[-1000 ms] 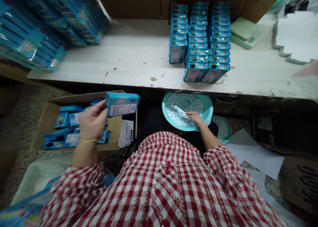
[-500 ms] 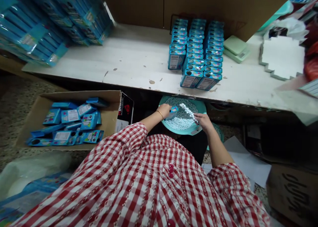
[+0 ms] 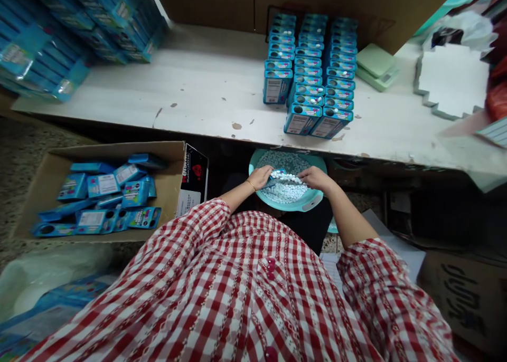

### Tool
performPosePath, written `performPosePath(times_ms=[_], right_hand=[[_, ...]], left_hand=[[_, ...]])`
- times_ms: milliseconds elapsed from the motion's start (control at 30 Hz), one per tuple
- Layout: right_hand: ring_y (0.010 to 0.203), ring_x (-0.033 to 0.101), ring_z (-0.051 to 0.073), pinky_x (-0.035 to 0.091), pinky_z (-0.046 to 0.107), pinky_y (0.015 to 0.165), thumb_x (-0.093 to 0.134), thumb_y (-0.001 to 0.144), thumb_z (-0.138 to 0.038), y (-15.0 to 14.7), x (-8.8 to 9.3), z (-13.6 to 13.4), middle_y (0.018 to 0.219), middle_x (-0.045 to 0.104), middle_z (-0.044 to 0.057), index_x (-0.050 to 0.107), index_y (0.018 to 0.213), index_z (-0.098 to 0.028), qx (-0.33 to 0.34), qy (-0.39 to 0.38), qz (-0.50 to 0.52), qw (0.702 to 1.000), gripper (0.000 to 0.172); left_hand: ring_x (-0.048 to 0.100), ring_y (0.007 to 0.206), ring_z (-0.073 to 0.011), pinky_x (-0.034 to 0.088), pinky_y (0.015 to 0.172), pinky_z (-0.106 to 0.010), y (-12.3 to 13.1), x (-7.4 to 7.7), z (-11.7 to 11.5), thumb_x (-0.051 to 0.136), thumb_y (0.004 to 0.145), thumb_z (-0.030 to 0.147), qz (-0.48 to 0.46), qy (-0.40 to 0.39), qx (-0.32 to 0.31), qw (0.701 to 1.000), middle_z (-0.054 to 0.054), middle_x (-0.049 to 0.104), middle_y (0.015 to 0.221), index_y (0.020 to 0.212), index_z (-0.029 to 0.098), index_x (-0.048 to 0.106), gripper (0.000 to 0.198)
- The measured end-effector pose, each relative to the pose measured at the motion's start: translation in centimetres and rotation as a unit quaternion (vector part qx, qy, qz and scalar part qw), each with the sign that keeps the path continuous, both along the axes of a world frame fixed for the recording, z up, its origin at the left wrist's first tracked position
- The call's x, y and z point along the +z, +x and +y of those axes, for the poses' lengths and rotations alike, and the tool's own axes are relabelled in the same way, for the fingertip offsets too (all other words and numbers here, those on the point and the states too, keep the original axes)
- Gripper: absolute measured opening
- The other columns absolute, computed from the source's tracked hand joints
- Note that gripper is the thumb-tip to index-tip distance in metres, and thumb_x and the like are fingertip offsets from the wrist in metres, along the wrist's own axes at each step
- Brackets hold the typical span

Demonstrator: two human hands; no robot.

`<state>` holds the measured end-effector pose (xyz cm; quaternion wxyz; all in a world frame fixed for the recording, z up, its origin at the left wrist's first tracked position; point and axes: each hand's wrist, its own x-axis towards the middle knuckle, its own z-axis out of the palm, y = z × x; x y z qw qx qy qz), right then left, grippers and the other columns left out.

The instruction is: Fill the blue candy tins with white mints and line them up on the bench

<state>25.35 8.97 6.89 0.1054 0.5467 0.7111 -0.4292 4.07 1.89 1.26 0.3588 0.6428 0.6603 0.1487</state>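
Observation:
Both hands meet over a teal bowl (image 3: 312, 198) of small white beads on my lap, under the table edge. My left hand (image 3: 259, 177) is closed on a small blue box (image 3: 276, 176), held sideways over the beads. My right hand (image 3: 315, 177) is closed on a string of white beads (image 3: 289, 178) that runs across to the box. On the table above stand rows of upright blue boxes (image 3: 312, 69).
An open cardboard carton (image 3: 35, 193) of loose flat blue boxes sits on the floor at my left. Stacks of blue boxes (image 3: 71, 24) lie on the table's far left. A green scale (image 3: 375, 64) and white foam pieces (image 3: 451, 79) are at the right. White table (image 3: 198, 93).
My left hand carried the blue box from beside the carton to the bowl. My right hand lifted a string of beads out of the bowl and brought it level to the box.

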Motion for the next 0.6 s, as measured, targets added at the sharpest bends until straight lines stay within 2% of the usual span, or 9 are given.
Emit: performPosePath(times_ms=[133,200,267,333,433,600], right_hand=[[0.078,0.065,0.017,0.045,0.02,0.069,0.051,0.068,-0.01,-1.4,1.5,0.8,0.085,0.074,0.003,0.078,0.096,-0.019,0.129,0.07,-0.097,0.984,0.039],[0.092,0.065,0.018,0.045,0.019,0.076,0.05,0.069,-0.01,-2.1,2.3,0.9,0.099,0.074,0.004,0.077,0.099,-0.021,0.156,0.085,-0.128,0.976,0.042],[0.102,0.063,0.02,0.045,0.021,0.082,0.05,0.072,-0.011,-2.9,3.0,0.8,0.109,0.071,0.005,0.075,0.103,-0.022,0.169,0.096,-0.153,0.969,0.042],[0.106,0.062,0.022,0.046,0.026,0.085,0.049,0.075,-0.013,-3.5,3.8,0.6,0.114,0.069,0.009,0.073,0.108,-0.02,0.177,0.106,-0.182,0.962,0.041],[0.107,0.061,0.026,0.047,0.032,0.086,0.049,0.079,-0.017,-4.3,5.1,0.3,0.116,0.067,0.016,0.069,0.115,-0.016,0.183,0.121,-0.22,0.95,0.041],[0.108,0.061,0.029,0.048,0.036,0.086,0.049,0.082,-0.021,-5.3,6.9,-0.6,0.113,0.066,0.02,0.065,0.118,-0.012,0.194,0.145,-0.241,0.94,0.041]], left_hand=[[0.066,0.093,-0.017,0.049,0.085,-0.025,0.1,-0.1,-0.4,0.033,0.097,0.029,-0.027,-0.002,0.018,0.999,-0.006,0.068,0.101,0.111,0.018,0.061,0.033],[0.064,0.098,-0.0203,0.049,0.087,-0.028,0.1,-0.1,-0.5,0.048,0.091,0.037,-0.018,-0.003,0.012,1.0,-0.007,0.068,0.105,0.116,0.018,0.058,0.033],[0.063,0.102,-0.0237,0.049,0.088,-0.03,0.2,-0.2,-0.6,0.066,0.079,0.039,0.001,-0.001,0.001,1.0,-0.008,0.067,0.108,0.121,0.017,0.055,0.049],[0.062,0.102,-0.0248,0.049,0.088,-0.031,0.3,-0.5,-0.7,0.072,0.073,0.033,0.022,0.005,-0.007,1.0,-0.008,0.066,0.109,0.12,0.016,0.055,0.052],[0.062,0.101,-0.0239,0.048,0.088,-0.032,0.4,-0.9,-0.9,0.065,0.078,0.027,0.04,0.019,-0.006,0.999,-0.007,0.067,0.107,0.117,0.017,0.057,0.041],[0.061,0.102,-0.024,0.048,0.088,-0.032,0.4,-1.4,-1.1,0.064,0.079,0.027,0.047,0.03,-0.002,0.998,-0.007,0.067,0.107,0.118,0.018,0.056,0.041]])
